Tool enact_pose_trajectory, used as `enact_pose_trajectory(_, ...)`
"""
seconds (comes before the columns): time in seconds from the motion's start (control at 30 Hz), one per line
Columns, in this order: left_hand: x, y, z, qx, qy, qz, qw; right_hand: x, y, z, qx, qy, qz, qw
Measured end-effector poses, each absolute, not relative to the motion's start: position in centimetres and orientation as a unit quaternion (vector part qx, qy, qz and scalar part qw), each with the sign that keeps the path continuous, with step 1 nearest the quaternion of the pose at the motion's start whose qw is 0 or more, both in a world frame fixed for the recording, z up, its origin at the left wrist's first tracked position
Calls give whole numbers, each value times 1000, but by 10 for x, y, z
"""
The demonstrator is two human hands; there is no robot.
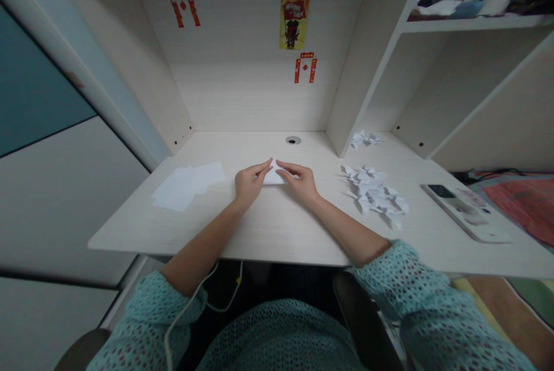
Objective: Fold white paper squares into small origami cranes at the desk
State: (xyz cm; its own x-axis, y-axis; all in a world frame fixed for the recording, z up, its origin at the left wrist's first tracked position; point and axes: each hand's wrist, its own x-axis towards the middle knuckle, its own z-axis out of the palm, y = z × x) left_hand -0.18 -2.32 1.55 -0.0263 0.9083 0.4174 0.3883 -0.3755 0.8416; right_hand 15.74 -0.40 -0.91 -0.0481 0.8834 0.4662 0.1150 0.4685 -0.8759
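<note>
Between my two hands is a small white sheet of paper (pixel 275 177), folded to a peak at its far end, just above the desk. My left hand (pixel 251 182) pinches its left side between thumb and fingers. On the right side, my right hand (pixel 302 180) grips it the same way, its fingertips close to the peak. The fingers cover part of the folds. A loose stack of flat white paper sheets (pixel 186 184) lies to the left. Off to the right is a pile of folded white paper pieces (pixel 373 191).
More folded paper pieces (pixel 366 139) lie behind the pile by the upright panel. A white phone-like box (pixel 465 212) rests at the right. A cable hole (pixel 293 140) is at the desk's back. A white cable (pixel 190 302) hangs by my left sleeve.
</note>
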Motion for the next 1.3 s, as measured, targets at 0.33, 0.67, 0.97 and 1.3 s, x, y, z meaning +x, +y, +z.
enact_pose_trajectory(0.33, -7, -4, 2, 592, 514, 513, 350, 161, -2, -8, -380, -689, 315, 531)
enact_pose_trajectory(0.67, -2, -5, 5, 500, 487, 584, 413, 154, 0, -5, -446, -498, 442, 598)
enact_pose_trajectory(0.97, 10, -9, -3, 501, 465, 613, 396, 134, 1, -17, -447, -476, 518, 552)
enact_pose_trajectory(1.3, 3, -3, -3, 430, 451, 669, 406, 141, 1, -9, -433, -551, 487, 522)
